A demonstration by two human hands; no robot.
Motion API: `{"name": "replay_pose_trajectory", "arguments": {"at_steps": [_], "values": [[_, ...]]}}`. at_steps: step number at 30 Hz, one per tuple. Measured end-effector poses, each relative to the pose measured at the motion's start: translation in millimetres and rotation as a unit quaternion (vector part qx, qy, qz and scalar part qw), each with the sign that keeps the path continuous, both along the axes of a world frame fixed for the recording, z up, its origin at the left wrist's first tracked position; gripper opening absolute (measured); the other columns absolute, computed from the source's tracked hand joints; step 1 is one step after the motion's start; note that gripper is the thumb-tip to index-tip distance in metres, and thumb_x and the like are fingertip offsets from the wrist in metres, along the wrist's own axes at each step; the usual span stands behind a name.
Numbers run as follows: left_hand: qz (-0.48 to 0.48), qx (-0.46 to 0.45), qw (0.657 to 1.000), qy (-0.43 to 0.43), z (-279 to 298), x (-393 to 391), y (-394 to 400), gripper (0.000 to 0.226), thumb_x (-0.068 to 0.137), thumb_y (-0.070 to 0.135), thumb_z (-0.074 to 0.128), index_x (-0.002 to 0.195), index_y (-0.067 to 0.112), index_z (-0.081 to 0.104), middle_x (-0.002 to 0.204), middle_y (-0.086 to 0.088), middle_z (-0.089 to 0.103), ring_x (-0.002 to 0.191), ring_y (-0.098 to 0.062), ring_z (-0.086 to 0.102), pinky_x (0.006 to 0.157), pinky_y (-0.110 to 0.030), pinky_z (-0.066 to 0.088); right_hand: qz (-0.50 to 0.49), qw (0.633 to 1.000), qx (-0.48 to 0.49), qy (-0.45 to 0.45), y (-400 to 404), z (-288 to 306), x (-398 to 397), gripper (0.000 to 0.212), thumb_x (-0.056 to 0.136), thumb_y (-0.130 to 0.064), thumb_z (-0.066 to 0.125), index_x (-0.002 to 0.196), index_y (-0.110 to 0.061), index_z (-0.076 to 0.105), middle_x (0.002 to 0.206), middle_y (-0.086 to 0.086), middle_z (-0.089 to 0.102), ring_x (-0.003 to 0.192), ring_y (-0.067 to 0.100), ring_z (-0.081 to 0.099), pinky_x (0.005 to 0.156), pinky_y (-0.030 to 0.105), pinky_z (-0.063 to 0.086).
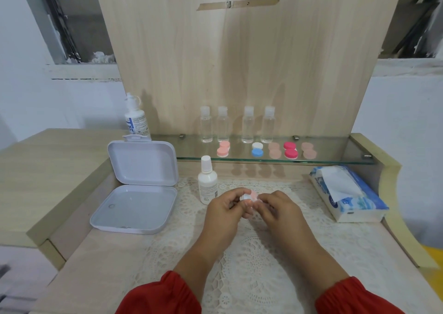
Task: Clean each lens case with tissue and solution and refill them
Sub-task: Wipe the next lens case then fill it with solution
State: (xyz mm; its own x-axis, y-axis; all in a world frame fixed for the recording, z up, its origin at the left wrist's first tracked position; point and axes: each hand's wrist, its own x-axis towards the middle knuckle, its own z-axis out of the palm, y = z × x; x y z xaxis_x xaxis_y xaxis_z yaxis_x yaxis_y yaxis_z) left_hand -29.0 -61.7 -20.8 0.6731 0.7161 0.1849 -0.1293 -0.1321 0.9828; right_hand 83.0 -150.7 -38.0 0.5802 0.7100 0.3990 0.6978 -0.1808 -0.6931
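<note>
Lens case (249,197), the pink-and-white one I am working on, sits pinched between my two hands above the lace mat (251,253), and that is the relation my next move turns on: the case lies crosswise between the grips, its long axis running roughly left to right, white end toward my left hand (224,205) and pink end toward my right hand (275,208). Scanning from the left, I see a tall solution bottle (136,119) standing on the wooden ledge; its label shows blue letters that I read as "M" over "EYE", the rest too small to make out. Just in front of it the white hinged box (141,186) lies open, lid upright. Next comes the small white bottle (207,181), capped, with fine grey print I cannot read, standing just beside my left hand and clearly nearer to it than to the right. My left hand's fingers curl around the white end of the case; my right hand's fingertips pinch the pink end, so both hold the same case, and I judge I am unscrewing or tightening a cap, though I cannot tell which. Behind, on the glass shelf (335,156), stand four clear bottles (236,126) and a row of further cases (266,150) in pink, blue-and-white, beige and red. Furthest right lies the tissue pack (359,208), blue-patterned, one sheet pulled up, nearer my right hand; its printing is illegible.
</note>
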Motion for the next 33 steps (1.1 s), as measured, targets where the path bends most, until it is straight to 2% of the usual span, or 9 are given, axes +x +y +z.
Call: {"name": "replay_pose_trajectory", "arguments": {"at_steps": [3,8,13,16,18,20,23,29,33], "values": [[-0.001,-0.013,1.000,-0.001,-1,-1,3,0.020,0.093,0.003,0.057,0.098,0.019,0.068,0.071,-0.006,0.067,0.063,-0.006,0.062,0.063,-0.015,0.048,0.051,0.997,-0.004,-0.059,-3,1,7,0.009,0.088,-0.017,0.067,0.097,-0.019,0.070,0.084,-0.014,0.051,0.083,-0.001,0.051,0.072,0.006,0.035],[-0.006,-0.037,0.999,-0.009,-3,0,7,0.019,0.094,0.003,0.055,0.101,0.016,0.068,0.072,-0.008,0.068,0.066,-0.010,0.063,0.069,-0.021,0.052,0.037,0.991,-0.008,-0.127,-7,2,9,0.020,0.085,-0.021,0.070,0.105,-0.018,0.073,0.085,-0.014,0.054,0.086,0.011,0.052,0.074,0.012,0.035],[-0.021,-0.024,0.999,-0.022,-2,-1,6,0.019,0.093,0.000,0.056,0.104,0.010,0.067,0.076,-0.010,0.067,0.066,-0.009,0.063,0.067,-0.018,0.051,0.035,0.995,-0.006,-0.097,-5,1,6,0.018,0.088,-0.015,0.067,0.105,-0.017,0.071,0.086,-0.010,0.052,0.084,0.004,0.050,0.072,0.008,0.035],[-0.024,-0.034,0.999,-0.033,0,-1,5,0.017,0.093,0.002,0.056,0.104,0.010,0.067,0.075,-0.008,0.068,0.065,-0.008,0.063,0.065,-0.016,0.050,0.049,0.998,0.032,0.009,-7,8,1,0.019,0.089,-0.011,0.064,0.088,-0.030,0.068,0.084,-0.010,0.056,0.083,0.000,0.054,0.071,0.005,0.036],[-0.019,-0.047,0.998,-0.047,0,-1,6,0.016,0.093,0.003,0.057,0.103,0.010,0.067,0.075,-0.008,0.068,0.065,-0.009,0.063,0.065,-0.016,0.050,0.041,0.981,0.100,0.160,-6,14,-5,0.021,0.090,-0.010,0.063,0.081,-0.029,0.067,0.080,-0.009,0.061,0.076,-0.002,0.056,0.069,0.006,0.039],[-0.007,-0.060,0.996,-0.060,0,-1,8,0.016,0.092,0.003,0.058,0.103,0.011,0.067,0.075,-0.009,0.068,0.065,-0.010,0.062,0.065,-0.017,0.050,-0.003,0.936,0.184,0.300,-6,17,-3,0.014,0.092,-0.013,0.060,0.086,-0.021,0.070,0.069,-0.009,0.063,0.061,0.003,0.054,0.063,0.016,0.044],[-0.009,-0.065,0.995,-0.078,2,-2,9,0.016,0.092,0.006,0.059,0.103,0.012,0.068,0.074,-0.009,0.068,0.065,-0.010,0.060,0.065,-0.018,0.049,-0.044,0.891,0.215,0.397,-10,18,6,0.013,0.093,-0.013,0.059,0.094,-0.018,0.071,0.067,-0.007,0.067,0.063,0.008,0.056,0.065,0.026,0.047],[-0.020,-0.028,0.997,-0.069,0,-2,8,0.017,0.089,0.009,0.062,0.103,0.016,0.070,0.079,0.006,0.067,0.067,-0.007,0.054,0.067,-0.015,0.047,0.030,0.797,0.211,0.566,-6,17,0,0.017,0.084,0.004,0.061,0.099,-0.001,0.068,0.091,0.018,0.068,0.076,0.021,0.064,0.062,0.026,0.052],[-0.029,-0.008,0.998,-0.047,1,-2,5,0.019,0.090,0.005,0.062,0.103,0.014,0.070,0.079,0.010,0.070,0.075,0.002,0.062,0.071,-0.013,0.047,0.099,0.706,0.199,0.672,-8,24,1,0.024,0.093,-0.010,0.053,0.106,0.008,0.064,0.100,0.021,0.068,0.077,0.023,0.067,0.057,0.022,0.057]]}}
